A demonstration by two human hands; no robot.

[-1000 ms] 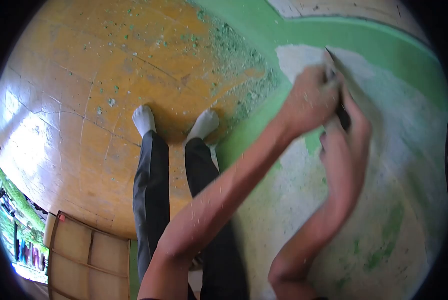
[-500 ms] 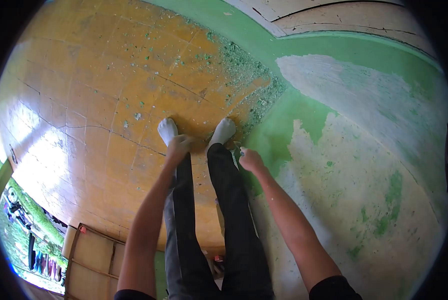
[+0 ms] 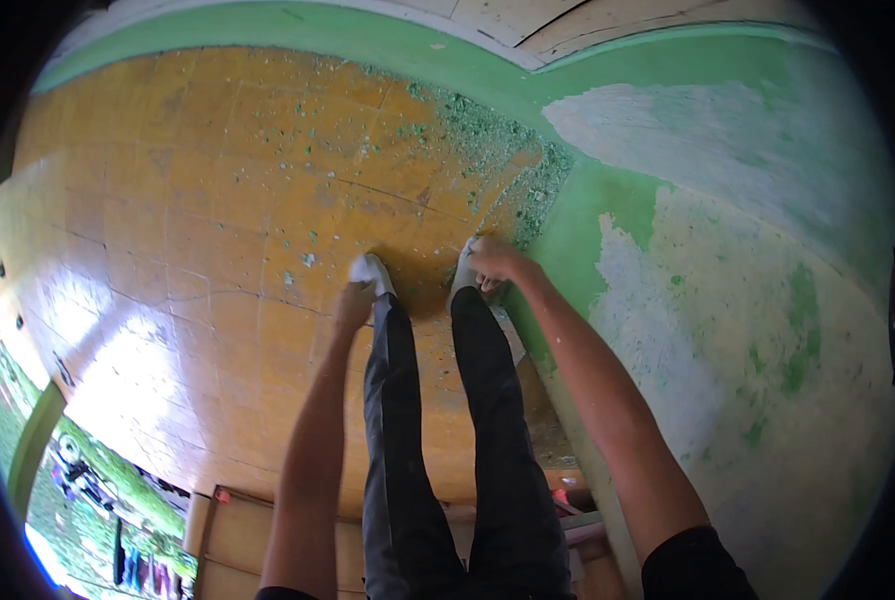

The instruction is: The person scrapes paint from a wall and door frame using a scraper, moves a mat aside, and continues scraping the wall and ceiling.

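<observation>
My left hand (image 3: 356, 300) hangs in front of one of my feet, which wears a white sock (image 3: 370, 268); its fingers are smeared by motion. My right hand (image 3: 493, 260) is beside the other sock (image 3: 464, 270), with its fingers curled in. Whatever it holds, if anything, is too small to make out. Dark trousers (image 3: 498, 400) cover my legs. Under my feet lies the orange tiled floor (image 3: 218, 200).
Green and whitish chips (image 3: 498, 135) are heaped along the wall's foot and scattered over the tiles. The green wall (image 3: 608, 200) at the right has large bare whitish patches. A wooden-framed panel (image 3: 238, 535) stands at the lower left, near an opening to the outdoors.
The view has shifted, and feet and legs sit further right in it. My right hand has moved up, closer to the right foot. My left hand is now lower relative to the left foot.
</observation>
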